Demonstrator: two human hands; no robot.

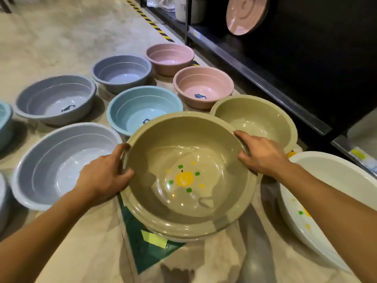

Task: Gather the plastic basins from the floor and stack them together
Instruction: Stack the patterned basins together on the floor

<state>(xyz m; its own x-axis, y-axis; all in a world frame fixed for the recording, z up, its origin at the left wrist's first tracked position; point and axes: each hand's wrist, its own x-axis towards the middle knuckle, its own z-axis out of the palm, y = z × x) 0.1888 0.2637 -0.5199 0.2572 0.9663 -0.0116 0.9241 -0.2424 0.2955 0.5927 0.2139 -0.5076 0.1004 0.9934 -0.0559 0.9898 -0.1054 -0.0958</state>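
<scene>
An olive-green basin [183, 139] with a yellow fruit print on its bottom is in the middle of the view. My left hand [104, 176] grips its left rim and my right hand [263, 154] grips its right rim. A second rim of the same colour shows just under its near edge, so it sits nested in another basin. Another olive basin [265, 111] stands on the floor just behind it to the right. Several grey, blue and pink basins lie spread over the floor beyond, among them a blue basin [140, 105] and a large grey basin [51, 160] at left.
A white basin [330, 180] with a fruit print stands at the right. Dark shelving [285, 58] runs along the right side, with a pink basin [244, 13] leaning on it. Yellow-black tape marks the floor by the shelf. A green mat [138, 248] lies below the held basin.
</scene>
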